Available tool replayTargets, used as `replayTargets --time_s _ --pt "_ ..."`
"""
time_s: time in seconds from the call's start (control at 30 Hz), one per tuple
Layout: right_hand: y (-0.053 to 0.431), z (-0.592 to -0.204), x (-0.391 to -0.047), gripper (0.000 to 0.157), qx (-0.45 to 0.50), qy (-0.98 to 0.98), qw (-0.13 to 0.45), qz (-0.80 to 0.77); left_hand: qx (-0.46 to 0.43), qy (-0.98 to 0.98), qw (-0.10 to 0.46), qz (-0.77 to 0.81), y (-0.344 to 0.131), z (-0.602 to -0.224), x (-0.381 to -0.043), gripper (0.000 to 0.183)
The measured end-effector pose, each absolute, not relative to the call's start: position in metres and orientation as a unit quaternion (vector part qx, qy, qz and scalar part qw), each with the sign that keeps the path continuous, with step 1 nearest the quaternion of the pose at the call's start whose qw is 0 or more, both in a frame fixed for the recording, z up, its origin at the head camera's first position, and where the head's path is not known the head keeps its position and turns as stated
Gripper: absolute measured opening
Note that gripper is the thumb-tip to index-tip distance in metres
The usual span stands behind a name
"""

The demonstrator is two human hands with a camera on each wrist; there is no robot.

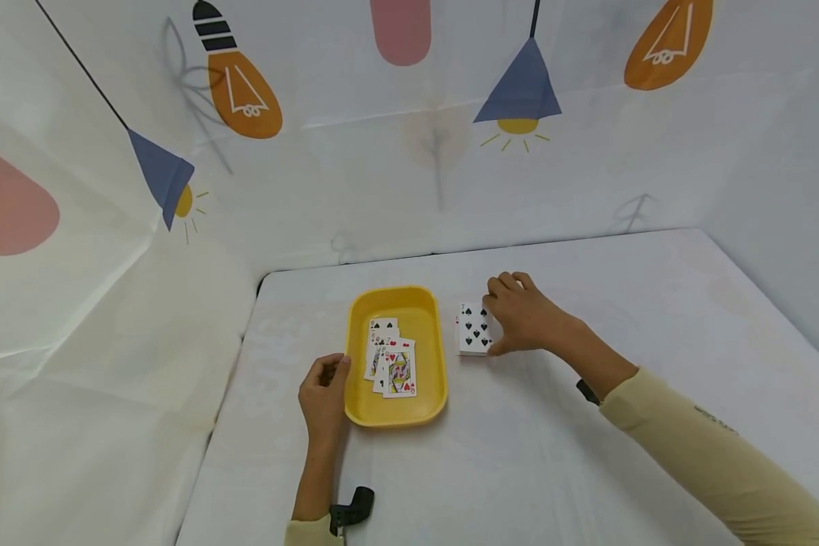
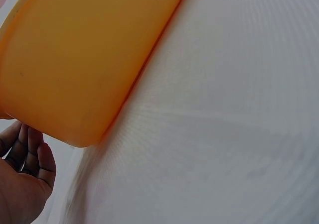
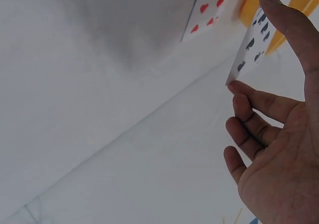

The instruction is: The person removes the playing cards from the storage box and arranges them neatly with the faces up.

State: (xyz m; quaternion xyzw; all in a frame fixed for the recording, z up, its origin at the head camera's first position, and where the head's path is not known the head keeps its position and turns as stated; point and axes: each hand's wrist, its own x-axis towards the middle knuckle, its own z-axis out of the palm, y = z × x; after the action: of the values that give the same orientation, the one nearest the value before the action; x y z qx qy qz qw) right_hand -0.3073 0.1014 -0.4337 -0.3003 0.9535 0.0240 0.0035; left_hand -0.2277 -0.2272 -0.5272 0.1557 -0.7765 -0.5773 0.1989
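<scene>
A yellow tray (image 1: 428, 356) lies on the white-covered table with several overlapping playing cards inside, a queen of hearts (image 1: 400, 371) on top. My left hand (image 1: 324, 394) grips the tray's left rim, thumb at the edge and fingers bent against the outer wall. To the tray's right, my right hand (image 1: 524, 312) pinches a seven of spades (image 3: 254, 42) by opposite edges between thumb and index finger. In the right wrist view it stands apart from a red heart card (image 3: 207, 10) on the pile. From the head, the spade card covers most of that pile.
White cloth covers the tabletop (image 1: 491, 455). A white sheet (image 1: 368, 182) printed with lamps and bulbs rises behind the table and along its left side. A dark strap device (image 1: 353, 509) sits on the left wrist.
</scene>
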Motion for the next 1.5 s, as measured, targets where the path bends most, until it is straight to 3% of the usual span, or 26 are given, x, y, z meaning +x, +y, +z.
replayTargets --time_s 1.03,1.5 --pt "0.154 -0.455 -0.315 0.078 -0.29 0.956 0.021 0.027 0.154 -0.777 0.199 -0.577 -0.228 -0.526 -0.228 0.024" --pt "0.154 -0.464 -0.318 0.079 -0.287 0.957 0.046 0.022 0.156 -0.779 0.195 -0.576 -0.227 -0.527 -0.229 0.028"
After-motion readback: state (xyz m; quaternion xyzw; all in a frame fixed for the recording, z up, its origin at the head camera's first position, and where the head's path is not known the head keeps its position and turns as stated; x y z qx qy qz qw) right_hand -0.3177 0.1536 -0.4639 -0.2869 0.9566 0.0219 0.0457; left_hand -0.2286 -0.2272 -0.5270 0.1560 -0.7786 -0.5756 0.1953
